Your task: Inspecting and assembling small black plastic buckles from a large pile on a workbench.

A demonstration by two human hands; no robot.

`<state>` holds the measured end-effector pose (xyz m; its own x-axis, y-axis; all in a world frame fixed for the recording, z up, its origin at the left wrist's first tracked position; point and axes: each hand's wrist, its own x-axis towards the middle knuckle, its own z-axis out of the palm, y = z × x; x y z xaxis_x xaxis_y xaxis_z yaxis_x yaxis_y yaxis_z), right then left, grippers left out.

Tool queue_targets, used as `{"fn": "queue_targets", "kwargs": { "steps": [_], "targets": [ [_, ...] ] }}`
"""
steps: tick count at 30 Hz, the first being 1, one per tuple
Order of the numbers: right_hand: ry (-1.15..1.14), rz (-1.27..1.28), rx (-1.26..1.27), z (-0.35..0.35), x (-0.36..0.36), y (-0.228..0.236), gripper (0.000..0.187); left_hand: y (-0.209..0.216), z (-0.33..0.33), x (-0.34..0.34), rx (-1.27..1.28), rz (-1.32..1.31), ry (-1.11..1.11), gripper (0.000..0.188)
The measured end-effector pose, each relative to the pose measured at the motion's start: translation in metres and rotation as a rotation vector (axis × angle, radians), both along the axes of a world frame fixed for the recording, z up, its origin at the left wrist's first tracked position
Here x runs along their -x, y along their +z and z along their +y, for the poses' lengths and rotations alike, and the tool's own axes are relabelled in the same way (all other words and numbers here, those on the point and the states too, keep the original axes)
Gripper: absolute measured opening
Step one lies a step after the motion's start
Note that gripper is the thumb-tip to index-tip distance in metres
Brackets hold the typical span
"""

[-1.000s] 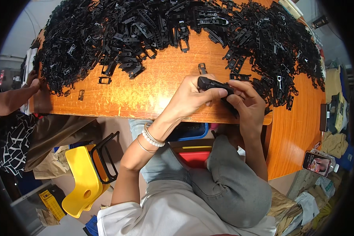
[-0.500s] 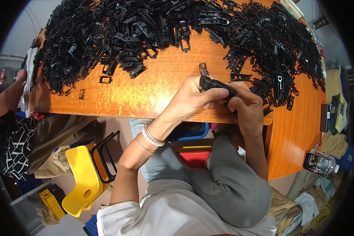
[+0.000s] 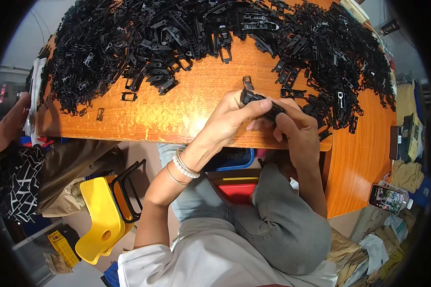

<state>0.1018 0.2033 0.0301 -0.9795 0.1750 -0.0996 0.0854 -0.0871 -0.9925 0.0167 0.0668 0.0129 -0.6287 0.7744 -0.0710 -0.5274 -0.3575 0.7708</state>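
Observation:
Over the table's near edge, both my hands grip one black plastic part (image 3: 250,97). My left hand (image 3: 234,115) is closed round its left end, the thumb lying along its top. At the other end the fingers of my right hand (image 3: 299,125) pinch it, hiding much of its shape. Just beyond my left hand a small black frame-shaped piece (image 3: 247,83) lies on the wood. A similar black piece (image 3: 293,93) rests past my right hand, beside the heap.
A large heap of black plastic parts (image 3: 187,33) spreads across the far side of the wooden table (image 3: 163,112). At far left is another person's arm (image 3: 9,124). A yellow chair (image 3: 98,215) stands left, a blue bin (image 3: 230,165) under the table, a phone (image 3: 388,200) at right.
My hands have shifted slightly and turned the black part a little, with my left thumb sliding left along it. The other person's arm at far left has moved slightly.

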Motion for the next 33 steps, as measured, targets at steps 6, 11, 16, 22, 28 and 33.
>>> {"fn": "queue_targets", "kwargs": {
  "steps": [6,11,16,22,28,33],
  "targets": [
    [-0.047,-0.019,0.024,-0.002,-0.002,0.001,0.027,-0.009,-0.001,0.001,0.007,-0.076,0.011,0.026],
    [-0.087,0.001,-0.010,0.000,0.000,-0.016,0.024,-0.022,0.002,0.007,0.014,-0.174,-0.048,0.028],
    [-0.205,-0.048,0.128,0.003,0.000,-0.031,0.021,-0.025,0.029,0.061,0.538,0.741,0.150,0.024],
    [-0.160,-0.114,0.106,0.000,-0.002,-0.027,0.019,-0.039,0.064,0.118,0.671,1.564,0.440,0.012],
    [-0.158,-0.094,0.133,0.005,-0.003,-0.027,0.020,-0.030,0.059,0.122,0.879,1.753,0.198,0.017],
    [-0.176,-0.005,0.197,0.005,-0.002,-0.022,0.021,-0.014,0.025,0.096,0.810,1.230,0.236,0.017]
  ]
}}
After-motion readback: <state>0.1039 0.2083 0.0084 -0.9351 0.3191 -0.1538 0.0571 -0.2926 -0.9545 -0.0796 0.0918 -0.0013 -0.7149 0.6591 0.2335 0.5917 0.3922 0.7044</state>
